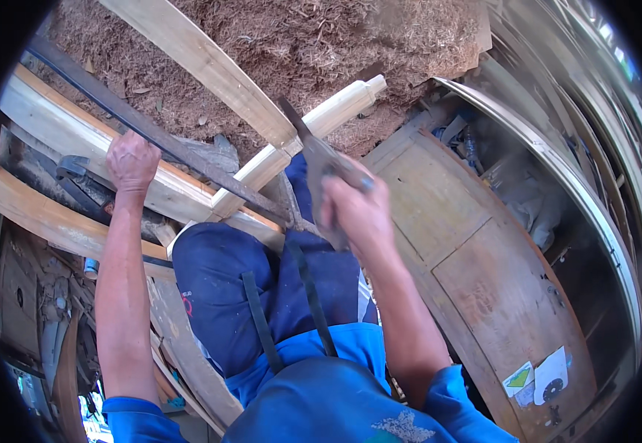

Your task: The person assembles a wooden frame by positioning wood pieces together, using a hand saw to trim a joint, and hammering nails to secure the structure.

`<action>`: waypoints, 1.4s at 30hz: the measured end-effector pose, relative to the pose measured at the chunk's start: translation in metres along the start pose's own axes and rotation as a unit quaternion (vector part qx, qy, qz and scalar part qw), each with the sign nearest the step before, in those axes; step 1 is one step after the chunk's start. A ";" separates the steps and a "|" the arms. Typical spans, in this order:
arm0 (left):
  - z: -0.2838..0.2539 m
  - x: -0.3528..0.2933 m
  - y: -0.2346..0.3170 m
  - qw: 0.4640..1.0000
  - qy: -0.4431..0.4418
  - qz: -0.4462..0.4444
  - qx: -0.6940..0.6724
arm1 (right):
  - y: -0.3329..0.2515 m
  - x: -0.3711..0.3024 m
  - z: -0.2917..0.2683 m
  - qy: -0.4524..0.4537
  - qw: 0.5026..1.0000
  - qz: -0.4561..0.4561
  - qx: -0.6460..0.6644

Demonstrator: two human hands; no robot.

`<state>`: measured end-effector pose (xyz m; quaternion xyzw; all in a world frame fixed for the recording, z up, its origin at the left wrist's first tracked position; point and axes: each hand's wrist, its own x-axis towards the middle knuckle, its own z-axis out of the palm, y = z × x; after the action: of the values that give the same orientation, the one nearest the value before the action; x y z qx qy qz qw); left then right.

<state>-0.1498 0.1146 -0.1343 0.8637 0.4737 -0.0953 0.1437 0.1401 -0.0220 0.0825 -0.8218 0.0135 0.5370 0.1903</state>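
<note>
Pale wood makes up the post (344,105), and the saw (312,151) lies across it, just beside where the rail (210,66) meets it. The right hand (356,210) is closed round the saw's handle, motion blur softening its fingers. The left hand (133,161) is curled into a fist against the dark bar (195,160); its fingertips are hidden, so what it grips cannot be told. The rail runs out past the upper edge.

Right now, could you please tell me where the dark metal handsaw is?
The dark metal handsaw is in the right hand, near the head view's middle, overlapping the pale wooden crosspiece.
</note>
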 end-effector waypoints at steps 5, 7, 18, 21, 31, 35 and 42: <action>-0.003 0.006 0.003 1.000 0.013 0.005 -0.017 | -0.004 -0.015 -0.004 0.048 0.996 0.016 0.080; -0.003 0.011 0.004 1.000 0.006 0.021 -0.012 | -0.011 0.037 0.003 0.007 0.999 0.042 0.000; -0.011 0.010 0.010 0.999 -0.033 -0.001 -0.007 | 0.004 0.013 -0.005 -0.006 0.999 0.021 0.049; -0.018 0.002 0.015 1.000 -0.002 -0.009 0.002 | -0.001 -0.035 -0.011 0.010 0.999 0.013 0.032; -0.018 0.006 0.016 1.000 0.004 -0.008 -0.019 | 0.004 -0.049 -0.014 0.036 0.999 0.001 -0.002; -0.017 0.007 0.020 1.000 -0.008 -0.002 -0.019 | 0.008 0.008 0.001 -0.001 0.999 0.004 0.043; -0.008 0.009 0.010 0.999 -0.041 -0.018 -0.014 | 0.002 -0.034 -0.005 0.021 0.998 0.029 0.053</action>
<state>-0.1364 0.1192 -0.1278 0.8486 0.4838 -0.1262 0.1730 0.1296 -0.0315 0.1135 -0.8205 0.0698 0.5238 0.2180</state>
